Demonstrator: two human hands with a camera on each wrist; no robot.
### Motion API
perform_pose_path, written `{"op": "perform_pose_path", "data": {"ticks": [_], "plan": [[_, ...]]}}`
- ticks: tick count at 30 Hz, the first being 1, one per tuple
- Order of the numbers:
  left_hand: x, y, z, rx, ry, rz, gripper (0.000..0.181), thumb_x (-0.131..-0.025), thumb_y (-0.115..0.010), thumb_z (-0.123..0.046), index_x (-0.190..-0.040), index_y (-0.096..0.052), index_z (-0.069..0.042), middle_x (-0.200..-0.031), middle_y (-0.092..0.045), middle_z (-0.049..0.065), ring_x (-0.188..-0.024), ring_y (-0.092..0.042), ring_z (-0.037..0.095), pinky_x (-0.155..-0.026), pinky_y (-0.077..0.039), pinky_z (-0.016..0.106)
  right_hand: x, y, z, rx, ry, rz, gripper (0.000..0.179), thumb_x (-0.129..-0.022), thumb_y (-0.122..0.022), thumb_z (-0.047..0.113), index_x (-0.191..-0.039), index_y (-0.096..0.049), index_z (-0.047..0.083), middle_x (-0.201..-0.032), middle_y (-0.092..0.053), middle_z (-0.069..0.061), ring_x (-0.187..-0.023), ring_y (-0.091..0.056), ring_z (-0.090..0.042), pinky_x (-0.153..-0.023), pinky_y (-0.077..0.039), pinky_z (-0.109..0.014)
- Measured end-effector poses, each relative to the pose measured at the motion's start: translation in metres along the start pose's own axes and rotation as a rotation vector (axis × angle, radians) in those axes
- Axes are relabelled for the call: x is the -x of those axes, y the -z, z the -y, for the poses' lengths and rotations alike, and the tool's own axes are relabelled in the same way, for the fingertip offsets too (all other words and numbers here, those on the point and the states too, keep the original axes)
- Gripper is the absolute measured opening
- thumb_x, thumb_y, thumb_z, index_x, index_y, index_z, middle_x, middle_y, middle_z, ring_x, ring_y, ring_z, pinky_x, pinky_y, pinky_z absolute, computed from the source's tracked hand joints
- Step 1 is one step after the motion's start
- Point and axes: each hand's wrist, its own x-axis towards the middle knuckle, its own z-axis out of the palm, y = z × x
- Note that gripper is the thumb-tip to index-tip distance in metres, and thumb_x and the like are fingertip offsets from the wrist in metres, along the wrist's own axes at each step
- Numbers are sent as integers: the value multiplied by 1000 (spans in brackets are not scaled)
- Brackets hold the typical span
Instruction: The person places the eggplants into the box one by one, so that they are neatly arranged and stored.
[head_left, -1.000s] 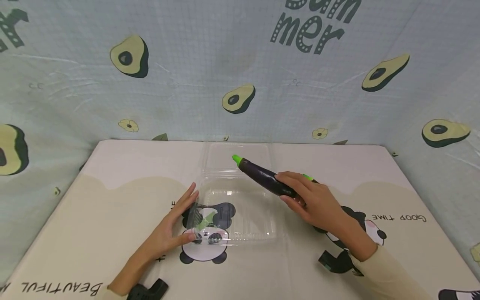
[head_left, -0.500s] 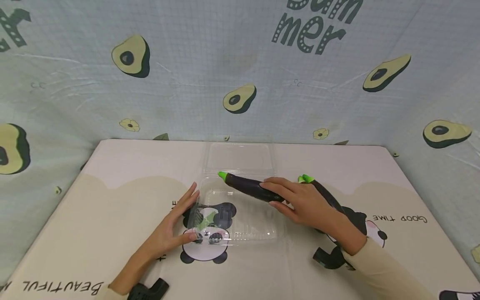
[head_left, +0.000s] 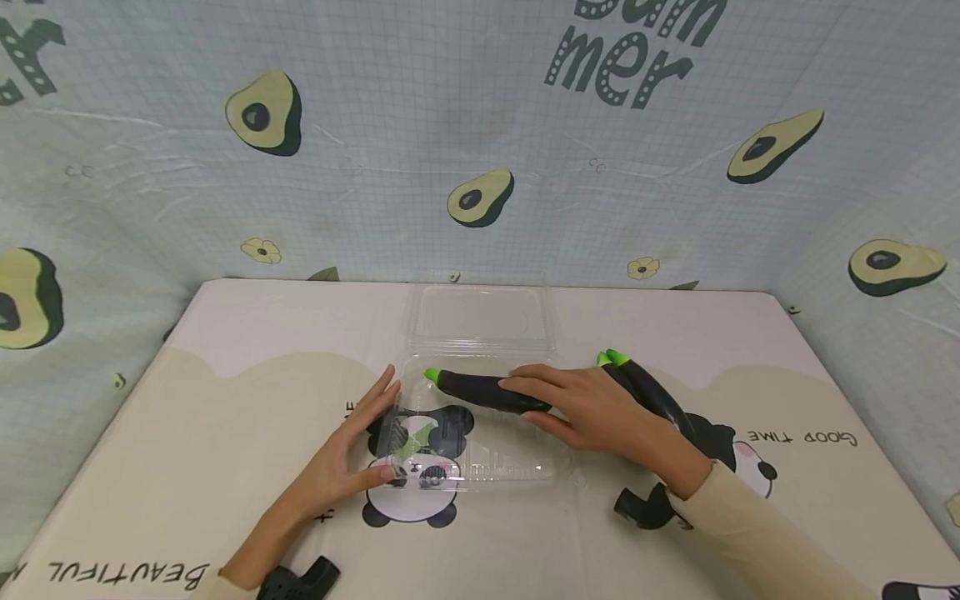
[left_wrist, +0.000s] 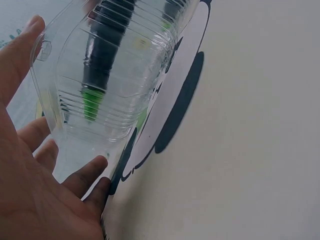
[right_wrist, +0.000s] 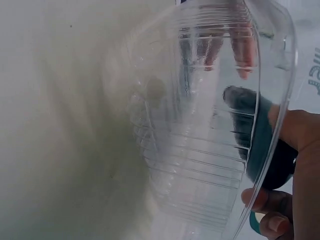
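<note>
Though near the clear container (head_left: 510, 477), two dark eggplants (head_left: 652, 392) outside it.

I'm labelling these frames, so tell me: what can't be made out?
Head view: most of one lying eggplant, behind the right hand and a neighbouring eggplant.
Left wrist view: the blunt end of the held eggplant, cut off by the top edge.
Right wrist view: whether it touches the floor of the clear clamshell, blurred behind ribbed plastic.
</note>
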Motion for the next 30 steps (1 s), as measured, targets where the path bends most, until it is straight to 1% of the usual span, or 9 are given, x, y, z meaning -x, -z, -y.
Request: {"op": "perform_pose_path", "data": {"ticks": [2,8,9,12,14,16,23,26,30], "plan": [[0,0,0,4,0,-2,88,-73,-71,-13,-150,-30,-7,-160,-9,2,-145,-11,21,-104,-12,66,-1,-1,-1,-3,3,16,46,-94,-60,30,-137,-51,17,-132,-54,1,-59,-50,-5,-52,-39,-20],[0,0,-2,3,7,2,88,-73,-71,-13,-150,-30,-8,-160,-9,2,-145,-11,21,-105,-12,66,-4,-5,-3,-6,4,39,44,-95,-60,31,-136,-52,18,-131,-56,1,-66,-57,-7,-54,-44,-23],[0,0,-2,3,9,3,88,-73,-71,-13,-150,-29,-9,-160,-9,2,-145,-10,21,-105,-12,66,-4,-5,-4,-2,3,42,44,-95,-60,31,-136,-52,18,-131,-56,1,-68,-60,-8,-54,-45,-24],[-1,0,-2,1,8,1,88,-73,-71,-13,-150,-30,-8,-160,-9,2,-145,-10,21,-104,-12,67,-5,-7,-5,17,6,49,44,-94,-61,32,-135,-54,18,-130,-57,1,-84,-65,-12,-58,-49,-27],[0,0,-2,0,9,0,88,-73,-71,-13,-150,-30,-8,-160,-9,2,-145,-10,21,-104,-12,67,-5,-8,-6,32,3,59,44,-93,-62,32,-135,-54,19,-129,-58,1,-93,-64,-13,-58,-49,-27],[0,0,-3,3,12,1,88,-73,-71,-14,-150,-30,-8,-160,-9,2,-145,-10,21,-105,-11,66,-5,-9,-6,43,-5,68,45,-92,-63,33,-135,-55,20,-128,-58,2,-98,-62,-14,-57,-48,-26],[1,0,-2,2,20,3,87,-74,-72,-16,-150,-30,-8,-160,-10,2,-145,-9,21,-108,-11,56,-6,-11,-9,55,-21,106,46,-91,-65,34,-135,-55,23,-127,-58,4,-92,-57,-11,-48,-37,-20],[1,0,-2,0,17,3,87,-74,-72,-16,-150,-30,-8,-160,-10,2,-145,-9,21,-111,-10,45,-7,-11,-11,64,-29,125,46,-90,-66,33,-135,-55,24,-128,-58,5,-89,-55,-11,-46,-34,-19],[0,1,-2,-5,8,3,87,-74,-72,-15,-150,-30,-8,-160,-10,3,-145,-9,22,-111,-9,30,-8,-10,-14,66,-45,144,47,-89,-68,31,-133,-56,25,-128,-59,5,-89,-54,-12,-45,-34,-19]]}}
